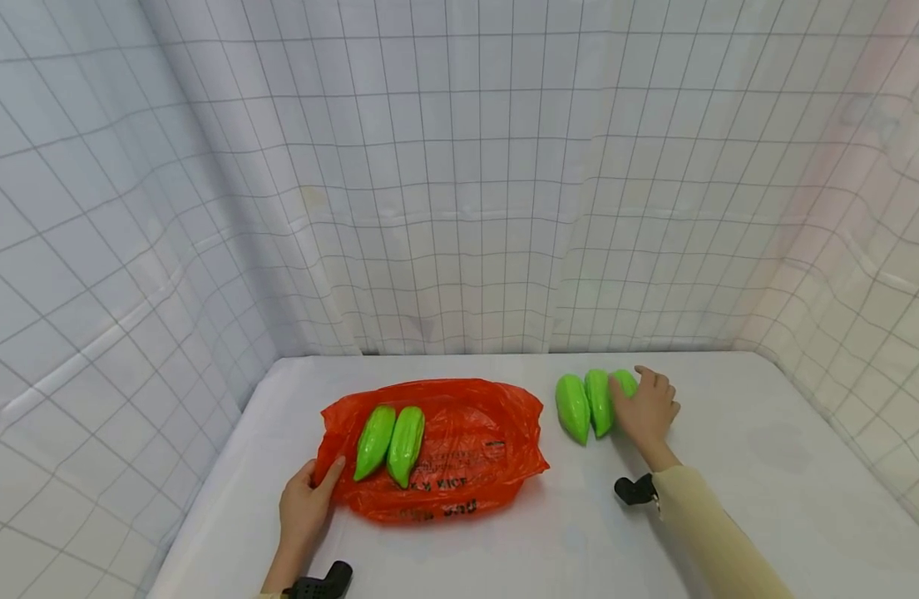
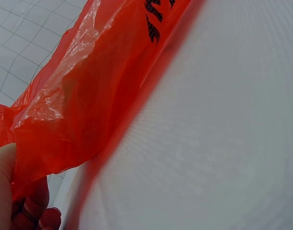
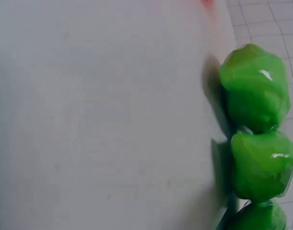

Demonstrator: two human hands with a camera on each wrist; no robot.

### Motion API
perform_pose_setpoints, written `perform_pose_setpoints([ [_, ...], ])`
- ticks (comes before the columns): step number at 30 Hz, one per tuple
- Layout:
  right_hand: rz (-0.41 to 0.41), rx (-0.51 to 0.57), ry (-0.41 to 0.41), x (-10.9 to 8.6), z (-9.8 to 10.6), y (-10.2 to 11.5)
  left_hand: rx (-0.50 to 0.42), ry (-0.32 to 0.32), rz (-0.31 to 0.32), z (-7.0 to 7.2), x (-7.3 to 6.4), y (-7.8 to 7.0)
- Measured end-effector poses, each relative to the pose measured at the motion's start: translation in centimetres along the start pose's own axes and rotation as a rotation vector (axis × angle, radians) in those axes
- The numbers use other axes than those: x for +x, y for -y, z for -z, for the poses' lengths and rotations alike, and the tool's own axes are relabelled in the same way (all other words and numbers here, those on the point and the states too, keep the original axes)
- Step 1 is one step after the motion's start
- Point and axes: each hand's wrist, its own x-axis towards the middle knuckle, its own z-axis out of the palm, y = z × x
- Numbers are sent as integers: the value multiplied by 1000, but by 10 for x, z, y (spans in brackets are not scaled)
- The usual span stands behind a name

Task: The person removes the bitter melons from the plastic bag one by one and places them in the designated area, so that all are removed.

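A: Left hand (image 1: 305, 503)?
B: Pinches red bag (image 1: 474, 420), left edge.
A: Rightmost green gourd (image 1: 626, 380)?
B: On bench (image 1: 571, 532), partly under right hand (image 1: 644, 409), the nearer; axis apparently fore-and-aft. Fingers part-bent; grip, can't tell.

Green vegetables (image 1: 406, 445): five. Red plastic bag (image 1: 477, 416): one. Hands (image 1: 304, 506): two. Black wrist devices (image 1: 635, 489): two. White table (image 1: 571, 532): one.

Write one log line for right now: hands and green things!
left hand: pinches red bag | right hand: at rightmost green vegetable | on bag: two green vegetables
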Motion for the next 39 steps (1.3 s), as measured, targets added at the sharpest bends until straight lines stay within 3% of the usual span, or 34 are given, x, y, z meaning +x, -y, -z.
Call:
perform_pose_setpoints([
  [11,195,187,-108,-12,-3,52,-6,6,9,0,0,-1],
  [18,270,381,-39,-21,-6,83,-17,5,15,0,-1,-2],
  [39,443,493,137,-61,-20,152,-18,9,18,1,-1,-3],
])
